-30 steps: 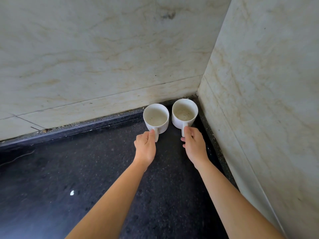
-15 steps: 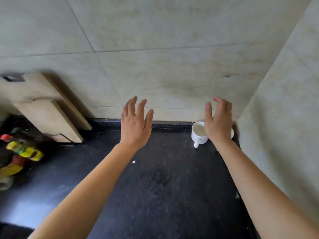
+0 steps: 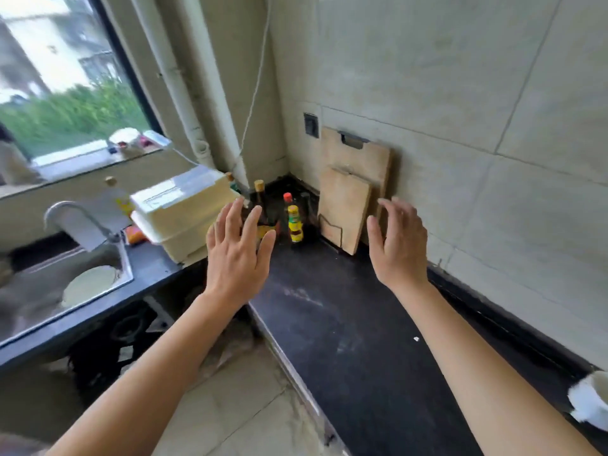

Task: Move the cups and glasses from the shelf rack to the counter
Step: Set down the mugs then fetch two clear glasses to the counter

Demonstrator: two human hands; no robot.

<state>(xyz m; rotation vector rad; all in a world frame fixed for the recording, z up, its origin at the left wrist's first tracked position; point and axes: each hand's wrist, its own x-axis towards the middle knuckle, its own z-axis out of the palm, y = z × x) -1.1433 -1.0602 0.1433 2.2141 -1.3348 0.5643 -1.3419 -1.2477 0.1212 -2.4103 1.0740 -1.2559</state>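
Observation:
A white cup (image 3: 590, 399) stands on the black counter (image 3: 355, 340) at the far right edge of the view, partly cut off and blurred. My left hand (image 3: 235, 255) is raised over the counter's left edge with its fingers spread, and it holds nothing. My right hand (image 3: 399, 248) hovers above the counter near the wall, fingers apart and empty. Both hands are far left of the cup. No shelf rack is in view.
Two wooden cutting boards (image 3: 348, 205) lean against the tiled wall in the corner. Several sauce bottles (image 3: 294, 222) stand beside them. A cream plastic box (image 3: 181, 212) sits left of the bottles, by a steel sink (image 3: 65, 284) and tap (image 3: 79, 222) under a window.
Both hands let go of the two cups' handles and lifted away with fingers spread. The view swung left from the right corner to the sink corner, leaving one cup at the right edge.

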